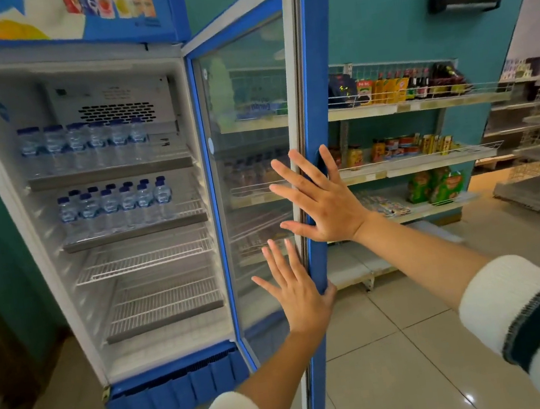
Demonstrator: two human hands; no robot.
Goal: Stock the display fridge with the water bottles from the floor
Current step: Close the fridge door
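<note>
Shop aisle | left hand [298, 289] flat on fridge door [257, 158] glass | right hand [321, 199] flat, fingers spread, on door edge

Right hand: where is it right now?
Head view, right of centre: the right hand lies flat with spread fingers on the open fridge door's blue edge, just above the left hand.

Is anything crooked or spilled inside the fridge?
Nothing spilled. The water bottles stand upright in rows on the two top shelves. The lower shelves are bare, and both hands lie flat on the open door.
</note>
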